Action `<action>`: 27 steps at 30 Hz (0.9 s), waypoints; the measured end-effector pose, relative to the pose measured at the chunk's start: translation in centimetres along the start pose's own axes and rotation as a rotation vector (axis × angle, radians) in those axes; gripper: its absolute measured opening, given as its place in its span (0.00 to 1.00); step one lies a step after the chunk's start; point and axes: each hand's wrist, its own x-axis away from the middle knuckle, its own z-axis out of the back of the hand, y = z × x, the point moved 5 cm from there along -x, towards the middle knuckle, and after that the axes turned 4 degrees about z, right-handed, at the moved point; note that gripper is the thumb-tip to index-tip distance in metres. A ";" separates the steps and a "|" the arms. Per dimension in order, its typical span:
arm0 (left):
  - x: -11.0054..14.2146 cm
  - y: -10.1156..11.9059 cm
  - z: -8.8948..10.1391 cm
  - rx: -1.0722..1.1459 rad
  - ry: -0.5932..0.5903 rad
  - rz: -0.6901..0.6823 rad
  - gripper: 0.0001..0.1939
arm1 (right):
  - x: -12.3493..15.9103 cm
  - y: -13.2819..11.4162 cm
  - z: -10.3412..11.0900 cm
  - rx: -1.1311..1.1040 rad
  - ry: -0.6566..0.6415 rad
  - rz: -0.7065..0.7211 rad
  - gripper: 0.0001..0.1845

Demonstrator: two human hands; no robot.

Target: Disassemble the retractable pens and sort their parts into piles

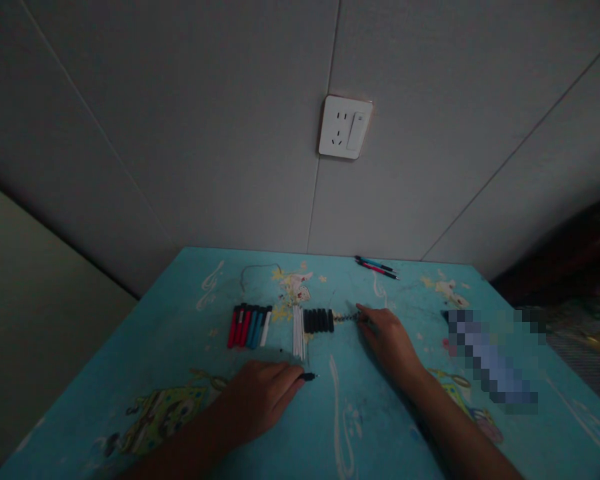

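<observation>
Left grip (265, 393) pinching black pen part (307, 377); right grip (393, 340) at small parts (344, 318), 3 o'clock of black tubes (319, 321), hold unclear. Likely mid-pick; calls for fine fingertip pinch.

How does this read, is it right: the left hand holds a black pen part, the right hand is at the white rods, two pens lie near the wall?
No: the head view shows the right hand at the small dark pieces, away from the white rods. The left hand holds a black pen part; two pens lie near the wall.
</observation>
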 end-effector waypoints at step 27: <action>-0.3 0.1 -0.8 0.044 0.006 0.057 0.09 | 2.4 -11.0 -1.8 -0.229 -0.172 0.270 0.12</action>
